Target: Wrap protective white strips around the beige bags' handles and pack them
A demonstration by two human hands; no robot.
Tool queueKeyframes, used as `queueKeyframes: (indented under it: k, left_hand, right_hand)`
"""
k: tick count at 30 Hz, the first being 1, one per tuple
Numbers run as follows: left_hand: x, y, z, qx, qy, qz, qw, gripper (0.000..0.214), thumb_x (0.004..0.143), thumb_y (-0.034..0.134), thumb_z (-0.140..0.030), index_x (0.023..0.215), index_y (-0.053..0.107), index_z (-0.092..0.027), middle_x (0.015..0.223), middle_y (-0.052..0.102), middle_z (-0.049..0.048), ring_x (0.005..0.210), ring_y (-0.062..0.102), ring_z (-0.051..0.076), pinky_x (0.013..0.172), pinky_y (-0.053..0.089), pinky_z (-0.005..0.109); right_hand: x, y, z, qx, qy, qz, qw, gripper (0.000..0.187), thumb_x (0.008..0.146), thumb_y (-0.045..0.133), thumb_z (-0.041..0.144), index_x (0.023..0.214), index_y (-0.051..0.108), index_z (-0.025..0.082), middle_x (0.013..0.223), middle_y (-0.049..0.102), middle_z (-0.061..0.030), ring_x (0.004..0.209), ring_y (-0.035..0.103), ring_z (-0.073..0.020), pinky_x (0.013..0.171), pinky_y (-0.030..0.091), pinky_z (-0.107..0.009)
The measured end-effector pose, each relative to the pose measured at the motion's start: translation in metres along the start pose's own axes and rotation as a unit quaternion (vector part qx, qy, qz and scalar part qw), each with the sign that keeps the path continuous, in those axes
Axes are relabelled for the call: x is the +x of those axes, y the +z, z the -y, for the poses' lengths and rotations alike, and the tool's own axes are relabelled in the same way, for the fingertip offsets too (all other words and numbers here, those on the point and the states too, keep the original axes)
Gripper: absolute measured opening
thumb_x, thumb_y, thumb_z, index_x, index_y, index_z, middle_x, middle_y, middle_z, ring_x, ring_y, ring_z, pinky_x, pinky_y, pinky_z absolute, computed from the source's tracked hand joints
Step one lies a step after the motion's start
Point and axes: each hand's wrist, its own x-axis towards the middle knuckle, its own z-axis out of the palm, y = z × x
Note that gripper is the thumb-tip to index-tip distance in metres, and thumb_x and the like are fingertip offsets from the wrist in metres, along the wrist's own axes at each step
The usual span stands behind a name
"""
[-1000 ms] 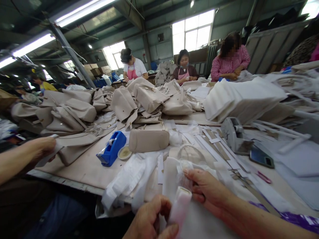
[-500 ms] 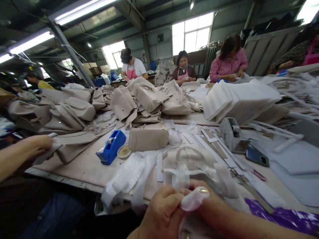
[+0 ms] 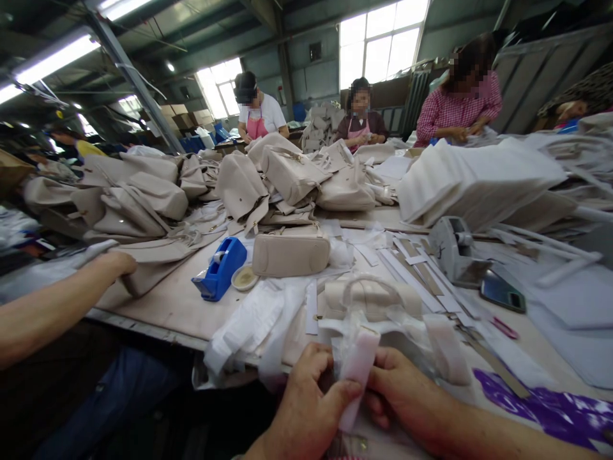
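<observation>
Between my two hands, near the table's front edge, is a strap end wrapped in thin white packing material, upright with a gold-coloured edge at its top. My left hand pinches it from the left, thumb across its face. On the other side my right hand grips its edge with curled fingers, some of them hidden behind the wrap. Just beyond lies a beige handbag with an arched handle, partly covered by clear plastic and white wrapping. Beige material with a gold fitting shows below my hands.
A blue tape dispenser, a small round dish and another beige bag stand left of centre. To the right are a grey tape dispenser, a phone and purple plastic. A co-worker's arm reaches in from the left.
The wrapped strap has turned from lying slanted, gold end rightward, to upright between my hands. My right hand has shifted right. The co-worker's hand at left has moved further onto the beige material.
</observation>
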Motion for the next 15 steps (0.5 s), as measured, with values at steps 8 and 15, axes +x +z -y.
queueKeyframes:
  k: [8, 15]
  left_hand:
    - [-0.004, -0.003, 0.007, 0.068, 0.061, 0.016, 0.996, 0.033, 0.094, 0.052, -0.041, 0.112, 0.069, -0.021, 0.124, 0.057, 0.0113, 0.119, 0.051, 0.028, 0.109, 0.037, 0.044]
    - [-0.002, -0.002, 0.010, 0.058, -0.001, 0.050, 0.997, 0.046, 0.096, 0.043, -0.052, 0.110, 0.065, -0.014, 0.112, 0.065, 0.0142, 0.106, 0.058, 0.027, 0.095, 0.047, 0.040]
  right_hand:
    - [0.000, 0.003, -0.002, 0.045, -0.025, 0.018, 0.999, 0.040, 0.085, 0.066, 0.053, 0.081, 0.063, 0.013, 0.047, 0.051, 0.0040, 0.040, 0.039, -0.0056, 0.043, 0.025, -0.019]
    - [-0.002, 0.010, 0.007, 0.046, -0.011, 0.018, 0.999, 0.046, 0.072, 0.074, 0.055, 0.086, 0.064, 0.013, 0.058, 0.055, 0.0021, 0.045, 0.043, -0.0072, 0.044, 0.035, -0.020]
